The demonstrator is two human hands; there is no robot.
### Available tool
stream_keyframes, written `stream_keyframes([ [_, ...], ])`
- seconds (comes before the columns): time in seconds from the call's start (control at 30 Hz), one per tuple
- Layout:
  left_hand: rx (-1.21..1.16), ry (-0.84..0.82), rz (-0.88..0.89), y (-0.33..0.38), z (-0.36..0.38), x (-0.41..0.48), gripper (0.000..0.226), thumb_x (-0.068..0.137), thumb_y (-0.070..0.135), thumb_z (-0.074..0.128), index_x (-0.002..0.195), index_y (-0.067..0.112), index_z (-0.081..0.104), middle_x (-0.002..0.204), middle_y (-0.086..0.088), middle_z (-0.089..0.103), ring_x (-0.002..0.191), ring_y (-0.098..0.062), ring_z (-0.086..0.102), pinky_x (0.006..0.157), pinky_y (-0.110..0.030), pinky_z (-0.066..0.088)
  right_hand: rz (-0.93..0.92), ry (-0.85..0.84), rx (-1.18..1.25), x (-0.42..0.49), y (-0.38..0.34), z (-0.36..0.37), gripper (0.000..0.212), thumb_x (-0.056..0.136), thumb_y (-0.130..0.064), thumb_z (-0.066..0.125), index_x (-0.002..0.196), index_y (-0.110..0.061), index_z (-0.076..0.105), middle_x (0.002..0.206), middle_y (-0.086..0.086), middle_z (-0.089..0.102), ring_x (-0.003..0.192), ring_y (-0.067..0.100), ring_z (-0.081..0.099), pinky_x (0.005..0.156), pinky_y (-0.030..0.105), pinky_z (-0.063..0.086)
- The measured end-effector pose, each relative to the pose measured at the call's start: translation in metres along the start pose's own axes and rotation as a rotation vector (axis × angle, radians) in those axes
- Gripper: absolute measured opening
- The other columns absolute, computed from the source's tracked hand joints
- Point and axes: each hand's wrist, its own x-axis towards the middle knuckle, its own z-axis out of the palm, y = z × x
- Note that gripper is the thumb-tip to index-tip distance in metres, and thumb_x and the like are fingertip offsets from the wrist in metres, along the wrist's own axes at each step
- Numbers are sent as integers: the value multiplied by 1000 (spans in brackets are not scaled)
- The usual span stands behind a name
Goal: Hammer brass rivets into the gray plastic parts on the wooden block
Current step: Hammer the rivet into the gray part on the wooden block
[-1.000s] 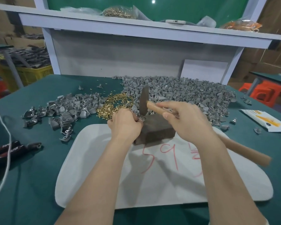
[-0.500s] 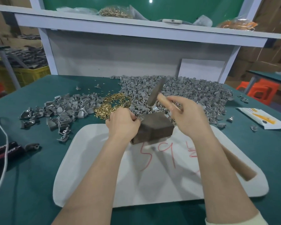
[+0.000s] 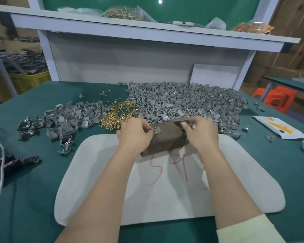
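Lowered since the raised swing, the hammer (image 3: pixel 180 120) lies flat across the block's (image 3: pixel 167 137) far edge, right hand (image 3: pixel 200 135) clenched on it. Left hand (image 3: pixel 135 135) pinches a riveted part (image 3: pixel 156 131) on the block. Beyond: rivets (image 3: pixel 119 114), large undone pile (image 3: pixel 182 102); the handle is hidden.

block (image 3: pixel 167 137): dark, matt wood under my palms
rivets (image 3: pixel 119 114): shiny brass
parts (image 3: pixel 186 102): dull gray plastic (some glinting)
surface (image 3: pixel 25 199): matt green cloth
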Motion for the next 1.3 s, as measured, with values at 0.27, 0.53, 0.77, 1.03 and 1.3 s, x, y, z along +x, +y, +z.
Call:
stream_keyframes([
  [0.27, 36, 11, 12, 1, 3, 1, 10, 86, 28, 62, 78, 33, 58, 105, 4, 67, 112, -24, 54, 92, -35, 37, -342, -162, 164, -24, -47, 15, 10, 86, -27, 65, 88, -20, 71, 90, 0, 65, 86, 18, 60, 82, 31, 48],
  [0.53, 69, 49, 45, 1, 6, 3, 8, 86, 27, 61, 90, 29, 68, 105, 3, 67, 111, -27, 53, 85, -35, 31, -361, -103, 16, -30, -60, 15, 19, 90, -18, 52, 93, -11, 68, 103, 12, 63, 96, 29, 58, 77, 30, 43],
  [0.77, 81, 67, 59, 1, 6, 1, 8, 86, 26, 61, 80, 31, 61, 102, 2, 64, 109, -28, 52, 85, -36, 32, -327, -144, 7, -31, -63, 12, 20, 93, -19, 50, 96, -12, 69, 103, 11, 64, 98, 28, 59, 76, 29, 44],
  [1.03, 62, 61, 58, 1, 4, -1, 9, 86, 25, 62, 79, 31, 59, 103, 4, 65, 111, -25, 52, 90, -36, 33, -297, -180, 111, -28, -54, 15, 14, 91, -20, 57, 91, -15, 70, 95, 6, 67, 94, 25, 59, 80, 31, 46],
  [1.3, 75, 61, 58, 2, 3, -2, 11, 86, 23, 62, 79, 31, 59, 104, 4, 64, 111, -25, 52, 91, -37, 34, -300, -221, 235, -20, -44, 10, 22, 94, -15, 51, 103, -20, 70, 99, -2, 69, 91, 13, 57, 76, 19, 37],
])
